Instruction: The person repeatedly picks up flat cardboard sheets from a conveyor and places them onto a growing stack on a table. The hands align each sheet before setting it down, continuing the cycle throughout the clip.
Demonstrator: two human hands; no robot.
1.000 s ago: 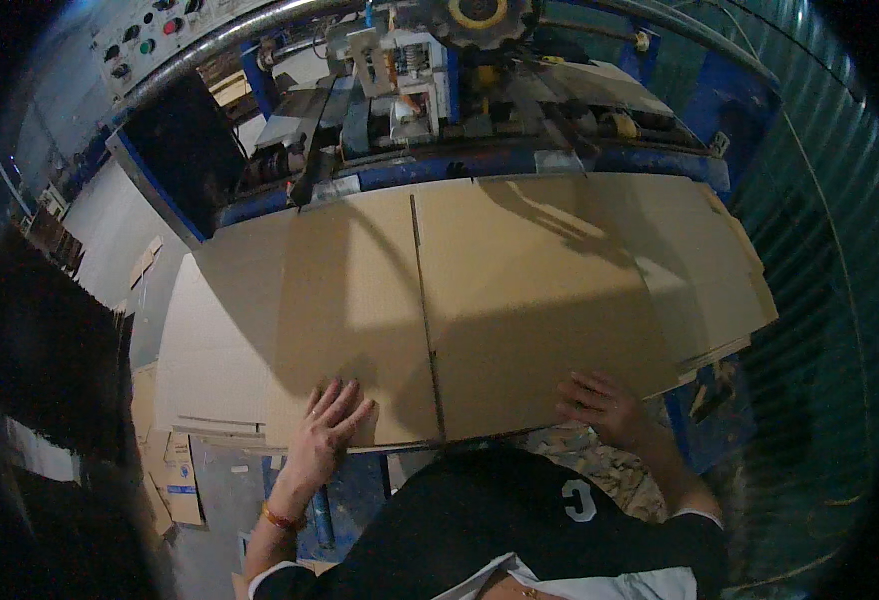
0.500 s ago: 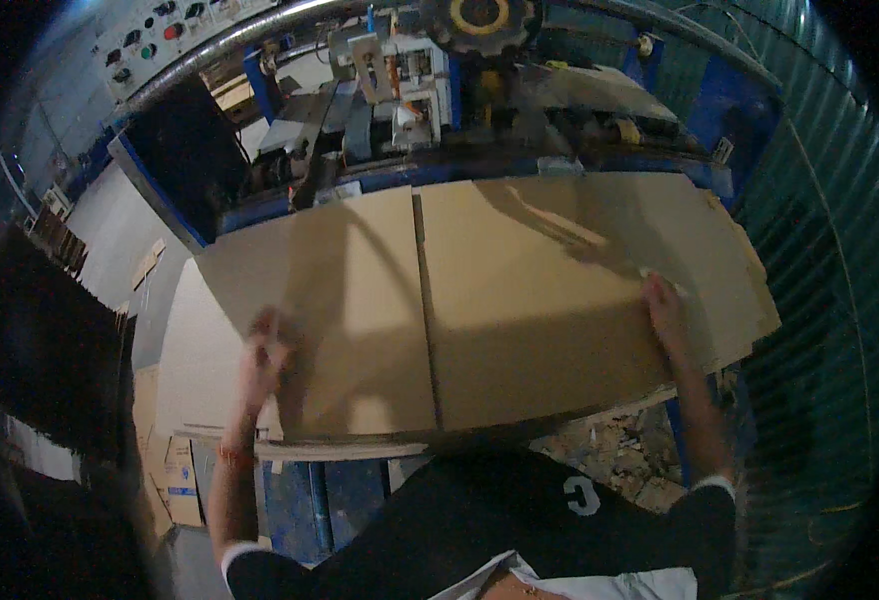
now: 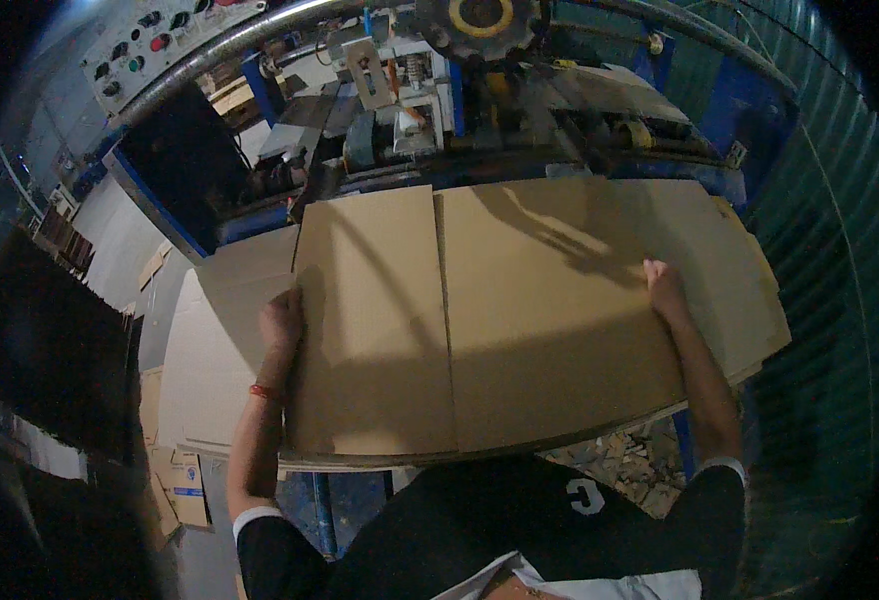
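A brown cardboard sheet (image 3: 550,300) with a dark seam down its middle lies in front of me on more cardboard. My left hand (image 3: 282,320) is closed at the sheet's left edge, its thumb side against the board. At the right, my right hand (image 3: 666,288) has its fingers closed at the edge of the folded panel. A paler cardboard layer (image 3: 222,330) shows beneath on the left, and another cardboard part (image 3: 735,280) sticks out past my right hand. The hands' undersides are hidden.
Beyond the sheet stands a blue machine with rollers (image 3: 365,140) and a dark wheel (image 3: 482,25). A control panel (image 3: 150,45) with buttons is at the far left. Cardboard scraps (image 3: 630,455) lie below the near edge. A green corrugated wall (image 3: 820,250) rises at the right.
The upper sheet has shifted to the right with its seam, and a step has appeared along its left edge over the layer below. My left hand, blurred before, now sits at that edge.
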